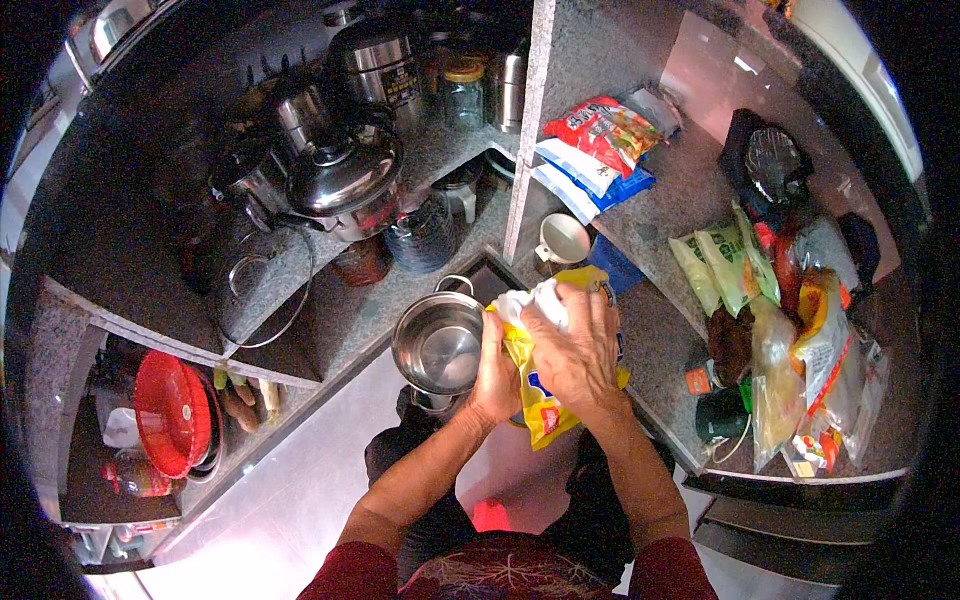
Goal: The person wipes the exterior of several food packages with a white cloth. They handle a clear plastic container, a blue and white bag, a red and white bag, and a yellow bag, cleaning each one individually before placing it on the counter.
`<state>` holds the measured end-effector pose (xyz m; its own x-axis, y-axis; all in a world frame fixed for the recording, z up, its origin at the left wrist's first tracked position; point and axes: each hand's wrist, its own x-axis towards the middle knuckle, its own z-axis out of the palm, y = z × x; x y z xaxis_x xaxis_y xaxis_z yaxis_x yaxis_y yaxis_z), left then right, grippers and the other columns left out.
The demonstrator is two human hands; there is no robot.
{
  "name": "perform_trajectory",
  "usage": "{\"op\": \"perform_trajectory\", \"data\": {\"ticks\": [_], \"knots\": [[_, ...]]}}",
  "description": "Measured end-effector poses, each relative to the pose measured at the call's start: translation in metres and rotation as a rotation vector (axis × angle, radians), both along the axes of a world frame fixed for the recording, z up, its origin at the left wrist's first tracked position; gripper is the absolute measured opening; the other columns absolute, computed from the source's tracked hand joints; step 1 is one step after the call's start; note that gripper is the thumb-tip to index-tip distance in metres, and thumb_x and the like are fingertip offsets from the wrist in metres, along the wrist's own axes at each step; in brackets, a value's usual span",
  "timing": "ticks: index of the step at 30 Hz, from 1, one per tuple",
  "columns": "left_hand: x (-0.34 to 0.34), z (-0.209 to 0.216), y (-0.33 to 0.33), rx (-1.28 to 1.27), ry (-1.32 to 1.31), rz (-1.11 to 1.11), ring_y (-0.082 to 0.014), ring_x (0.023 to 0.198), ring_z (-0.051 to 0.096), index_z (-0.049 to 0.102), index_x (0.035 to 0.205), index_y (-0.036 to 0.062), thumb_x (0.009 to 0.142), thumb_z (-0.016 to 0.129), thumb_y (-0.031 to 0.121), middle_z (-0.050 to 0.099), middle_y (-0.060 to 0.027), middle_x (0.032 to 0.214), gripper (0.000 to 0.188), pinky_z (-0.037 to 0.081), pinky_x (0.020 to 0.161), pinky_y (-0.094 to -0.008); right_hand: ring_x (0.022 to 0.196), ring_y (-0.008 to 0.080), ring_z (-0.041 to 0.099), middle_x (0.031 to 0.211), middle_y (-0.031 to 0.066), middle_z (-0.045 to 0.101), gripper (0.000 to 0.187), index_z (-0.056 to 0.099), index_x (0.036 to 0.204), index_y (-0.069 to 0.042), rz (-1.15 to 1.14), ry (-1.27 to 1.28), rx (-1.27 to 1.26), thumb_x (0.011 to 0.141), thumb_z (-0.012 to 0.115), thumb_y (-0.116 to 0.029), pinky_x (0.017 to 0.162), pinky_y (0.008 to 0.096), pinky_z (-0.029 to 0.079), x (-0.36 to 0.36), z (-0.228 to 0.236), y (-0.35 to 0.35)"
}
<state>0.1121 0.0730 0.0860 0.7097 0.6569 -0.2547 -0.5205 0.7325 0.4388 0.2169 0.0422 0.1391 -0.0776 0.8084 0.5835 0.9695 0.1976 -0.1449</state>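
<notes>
Both hands are on a yellow plastic bag (pixel 548 420) with white at its top, held upright in front of me. My left hand (pixel 495 375) is closed round its left side. Curled over the top and right side is my right hand (pixel 578 350), also closed; its fingertips are partly hidden. What the bag contains cannot be seen. Just left of my left hand stands a two-handled steel pot (pixel 438 345) with no lid, its shiny inside showing. A white cup (pixel 564 239) sits beyond the bag.
At the upper left, a lidded steel pot (pixel 340 185) and a glass jar (pixel 463 98) share a shelf. Red plastic baskets (pixel 175 412) lie lower left. Food packets (pixel 605 135) are stacked beyond a stone divider (pixel 530 130); several bags (pixel 775 370) crowd the right shelf.
</notes>
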Motion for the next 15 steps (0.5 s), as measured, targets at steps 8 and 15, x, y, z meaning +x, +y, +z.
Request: {"op": "perform_trajectory", "data": {"ticks": [8, 15], "knots": [[0.000, -0.003, 0.001, -0.003, -0.030, 0.068, -0.0247, 0.113, 0.048, 0.042, 0.127, 0.0081, 0.081, 0.021, 0.073, 0.050, -0.0100, 0.123, 0.082, 0.034, 0.099, -0.0392, 0.092, 0.0318, 0.049, 0.104, 0.0152, 0.048, 0.030, 0.063, 0.100, -0.009, 0.143, 0.007, -0.090, 0.070, 0.061, -0.010, 0.077, 0.0412, 0.042, -0.002, -0.006, -0.015], [0.003, -0.003, 0.018, -0.114, -0.248, 0.208, -0.0276, 0.111, 0.050, 0.043, 0.127, 0.0061, 0.081, 0.036, 0.069, 0.051, -0.0117, 0.124, 0.078, 0.035, 0.098, -0.0409, 0.088, 0.0324, 0.050, 0.105, 0.0160, 0.047, 0.032, 0.056, 0.108, -0.011, 0.199, 0.055, -0.164, 0.075, 0.058, -0.010, 0.073, 0.0408, 0.043, -0.005, -0.014, -0.036]]}}
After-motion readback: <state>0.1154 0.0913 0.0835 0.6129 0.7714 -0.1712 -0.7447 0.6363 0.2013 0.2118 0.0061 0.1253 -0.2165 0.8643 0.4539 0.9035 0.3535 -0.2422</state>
